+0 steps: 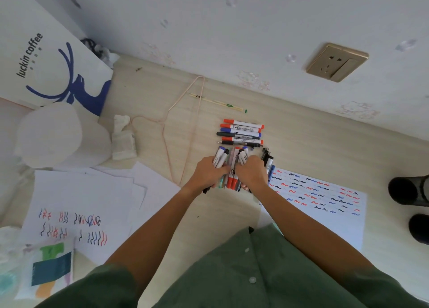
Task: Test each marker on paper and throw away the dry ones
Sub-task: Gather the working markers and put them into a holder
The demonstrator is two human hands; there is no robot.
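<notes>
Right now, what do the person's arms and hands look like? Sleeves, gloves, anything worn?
Both hands are bare: no gloves, rings or watch visible on the left hand or the right hand. The forearms are uncovered up to about the elbow. Above that, dark green shirt sleeves begin; the shirt has pale round buttons down the front. No cables or markings show.

red, blue, black markers (241, 133), green shirt (255, 275)

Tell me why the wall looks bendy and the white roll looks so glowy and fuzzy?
Head view: the wide-angle lens curves straight lines near the edges, so the wall looks bent; the white roll is overexposed by bright light, washing out its detail; the markers and both hands, left and right, sit mid-frame and look sharp.
</notes>
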